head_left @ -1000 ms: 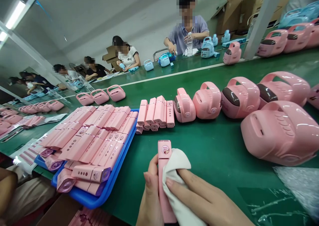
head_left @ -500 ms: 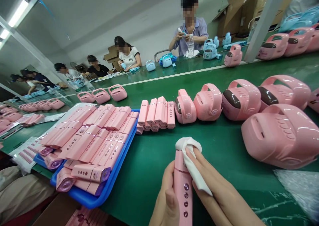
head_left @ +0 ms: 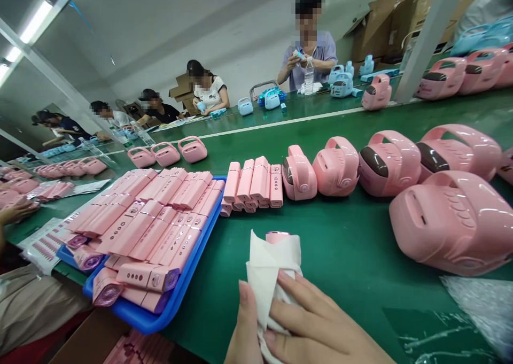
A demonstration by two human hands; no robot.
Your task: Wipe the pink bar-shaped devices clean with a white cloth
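A pink microphone (head_left: pixel 278 237) stands tilted in front of me, mostly hidden under a white cloth (head_left: pixel 262 262); only its top end shows. My left hand (head_left: pixel 242 326) grips it from the left, thumb up along its side, the other fingers hidden. Across the front, my right hand (head_left: pixel 312 316) presses the cloth around the microphone, its fingers bent over the fabric. Just beyond lies a small stack of pink microphones (head_left: pixel 256 185). To the left, a blue tray (head_left: pixel 188 284) is heaped with more of them, some showing purple mesh ends.
Pink handled speakers (head_left: pixel 335 166) form a row behind and right of my hands, with a large one (head_left: pixel 449 225) nearest. Clear plastic wrap (head_left: pixel 476 310) lies at the right. Several co-workers sit across the green table (head_left: pixel 340 257). At the left edge, another person's hand (head_left: pixel 18 213) reaches in.
The cloth now wraps over the microphone's front and hides its buttons. My right hand has moved left and down across it. Another person's hand has appeared at the left edge.
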